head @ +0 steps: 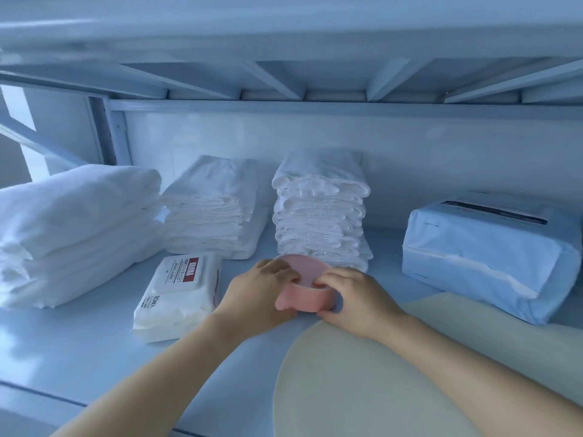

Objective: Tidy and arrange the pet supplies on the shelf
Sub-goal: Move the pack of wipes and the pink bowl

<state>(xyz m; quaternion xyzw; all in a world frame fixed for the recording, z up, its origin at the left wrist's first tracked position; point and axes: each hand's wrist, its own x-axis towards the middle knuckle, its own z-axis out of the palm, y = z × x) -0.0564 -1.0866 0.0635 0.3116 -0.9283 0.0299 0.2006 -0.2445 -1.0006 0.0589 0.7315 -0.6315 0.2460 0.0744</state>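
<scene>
Nearest the camera, a cream mat [362, 389] with a rounded edge and a smooth, matte face lies flat on the pale shelf [79, 342], and both bare forearms reach across it. Just past the mat's curve, the left hand [255, 294] and the right hand [356, 298] grip a pink bowl [304, 288] from opposite sides, fingers curled over its rim. Whether the bowl rests on the shelf board or hangs just above it I cannot tell. It sits close in front of the taller pile of cloth. The bowl is round, shallow and thick-walled, with a dull, soft-looking finish that suggests silicone or plastic. The step in hand seems to be placing this bowl among the supplies. The next move likely calls for setting it down squarely, in the gap it now occupies or on the mat, without nudging the pile behind. Just left of the bowl lies a pack of wet wipes [178, 298], a soft white pillow of film with a red-labelled flap. Farther back stand three piles of white folded cloth: a bulky, smooth left pile [72, 228], a lower middle pile [214, 209] of thin layers, and the taller right pile [318, 212] with rumpled, quilted-looking edges. Off to the right rests a blue wrapped package [492, 257], boxy, its covering creased and slack at the corners.
</scene>
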